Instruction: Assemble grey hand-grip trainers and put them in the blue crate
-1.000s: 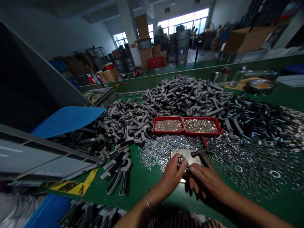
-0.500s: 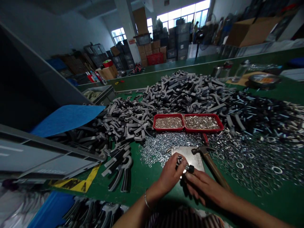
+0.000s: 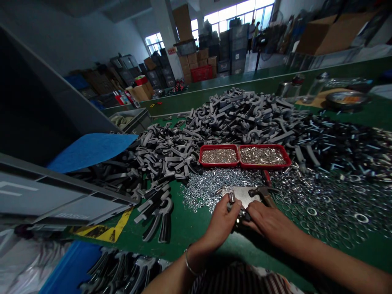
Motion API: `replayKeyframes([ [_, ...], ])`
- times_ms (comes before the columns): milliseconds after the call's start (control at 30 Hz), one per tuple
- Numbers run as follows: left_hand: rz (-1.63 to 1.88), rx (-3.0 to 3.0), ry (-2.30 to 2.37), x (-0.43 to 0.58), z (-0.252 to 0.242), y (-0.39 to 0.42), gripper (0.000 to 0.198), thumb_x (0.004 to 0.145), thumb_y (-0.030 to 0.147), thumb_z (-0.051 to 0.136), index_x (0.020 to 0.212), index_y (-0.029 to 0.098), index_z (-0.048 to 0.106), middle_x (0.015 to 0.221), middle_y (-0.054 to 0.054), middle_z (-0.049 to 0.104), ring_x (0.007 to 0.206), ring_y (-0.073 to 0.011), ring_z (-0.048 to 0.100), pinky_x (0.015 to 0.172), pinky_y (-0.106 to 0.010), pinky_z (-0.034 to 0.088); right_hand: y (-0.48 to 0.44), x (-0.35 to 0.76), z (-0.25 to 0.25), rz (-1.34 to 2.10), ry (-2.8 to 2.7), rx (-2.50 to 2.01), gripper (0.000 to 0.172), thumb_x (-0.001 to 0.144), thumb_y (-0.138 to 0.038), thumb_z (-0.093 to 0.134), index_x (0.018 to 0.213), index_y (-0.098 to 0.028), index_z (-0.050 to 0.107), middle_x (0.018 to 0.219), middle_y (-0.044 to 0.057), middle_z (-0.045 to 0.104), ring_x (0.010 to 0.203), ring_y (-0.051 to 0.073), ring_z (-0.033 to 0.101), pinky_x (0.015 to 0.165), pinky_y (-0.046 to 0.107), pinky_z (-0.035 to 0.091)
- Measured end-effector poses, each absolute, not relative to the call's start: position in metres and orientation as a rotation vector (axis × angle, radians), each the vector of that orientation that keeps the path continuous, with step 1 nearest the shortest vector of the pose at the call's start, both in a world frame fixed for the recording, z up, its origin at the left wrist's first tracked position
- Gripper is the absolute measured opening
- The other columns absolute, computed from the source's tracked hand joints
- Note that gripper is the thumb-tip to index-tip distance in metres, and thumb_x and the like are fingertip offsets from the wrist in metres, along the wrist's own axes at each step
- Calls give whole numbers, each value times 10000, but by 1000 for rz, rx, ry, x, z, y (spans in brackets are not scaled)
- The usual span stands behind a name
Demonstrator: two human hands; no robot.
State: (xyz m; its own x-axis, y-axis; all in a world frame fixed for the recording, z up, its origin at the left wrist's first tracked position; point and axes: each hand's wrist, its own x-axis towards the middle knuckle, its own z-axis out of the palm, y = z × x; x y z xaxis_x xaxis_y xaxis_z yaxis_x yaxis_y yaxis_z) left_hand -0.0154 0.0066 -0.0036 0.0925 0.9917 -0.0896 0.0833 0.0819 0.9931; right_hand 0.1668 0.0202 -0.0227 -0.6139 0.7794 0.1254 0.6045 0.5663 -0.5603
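Observation:
My left hand [image 3: 222, 220] is closed around a small metal fitting [image 3: 232, 197] with a ribbed, shiny end that rises above my thumb and index finger. My right hand [image 3: 269, 222] meets it from the right, its fingers bent over the fitting's dark end, which they mostly hide. Both hands are above the near edge of a flat metal plate [image 3: 241, 195]. A claw hammer [image 3: 260, 192] lies on that plate, its handle partly behind my right hand. Loose small washers [image 3: 203, 190] are spread just left of and behind the plate.
Behind the plate, two red trays [image 3: 219, 165] [image 3: 265, 166] hold small metal pins. Grey handle parts [image 3: 239, 114] are heaped beyond. Large rings [image 3: 312, 211] and dark bolt pieces [image 3: 343, 141] spread right. A grey crate [image 3: 61, 200] stands left, above a blue bin [image 3: 72, 267].
My right hand has turned and curled its fingers over the dark end of the fitting, which showed before. The fitting's shiny end now points more upright in my left hand. The view has shifted slightly.

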Motion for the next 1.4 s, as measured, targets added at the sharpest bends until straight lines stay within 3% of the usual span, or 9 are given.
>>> replayKeyframes([
  [267,985,1653,1318,-25,-17,8,197,973,361,497,877,195,543,857,-17,595,790,-163,524,759,-291,406,-6,139,-38,2460,-1149,-849,700,932,-765,-8,700,-240,391,418,-68,381,290,107,288,331,228,327],
  [333,977,1623,1304,-28,-22,10,211,979,373,492,884,194,550,849,-14,594,788,-162,528,756,-288,409,-4,144,-34,2398,-1357,-960,742,923,-791,45,773,-215,488,514,-9,532,344,125,410,359,236,358],
  [500,1038,1427,1290,-28,-31,9,225,989,389,488,893,194,547,834,2,583,777,-147,539,740,-268,423,8,157,-19,1192,-1979,-1347,541,821,-725,608,932,-195,589,932,94,633,840,230,579,742,342,489],
  [700,1010,1605,1180,-30,-25,5,236,989,390,498,899,185,576,834,-7,597,773,-147,541,745,-271,421,0,150,-25,1941,-1774,-1108,749,994,-679,45,779,-188,568,567,18,553,432,141,482,450,258,412],
  [867,1073,1486,1250,-29,-27,12,251,1001,392,472,894,187,569,849,-17,602,794,-154,555,756,-278,436,2,154,-24,1316,-1852,-1319,552,855,-750,541,842,-200,584,794,57,633,677,173,570,587,261,456],
  [1033,1015,1672,1122,-28,-26,11,235,999,382,486,913,186,583,892,-31,628,842,-166,577,807,-298,441,0,157,-33,2159,-1655,-1169,793,959,-706,-41,800,-198,547,562,21,560,377,130,417,382,243,330],
  [1200,1015,1576,1237,-28,-31,9,255,1005,396,464,906,186,570,845,-23,611,787,-161,563,752,-289,440,2,160,-29,1212,-1962,-1334,558,919,-736,431,854,-198,567,828,75,645,725,190,590,643,292,479],
  [1333,1037,1661,1153,-26,-34,9,238,1010,387,457,942,194,577,915,-39,630,873,-175,584,834,-307,449,2,158,-28,1811,-1816,-1242,719,1007,-641,20,834,-192,554,594,18,565,426,141,460,466,276,412],
  [1400,974,1757,1146,-23,-35,10,228,1001,388,481,936,195,582,932,-46,627,900,-184,573,865,-321,440,4,159,-30,1792,-1817,-1223,679,1003,-676,136,842,-184,575,656,34,595,478,144,495,493,272,419],
])
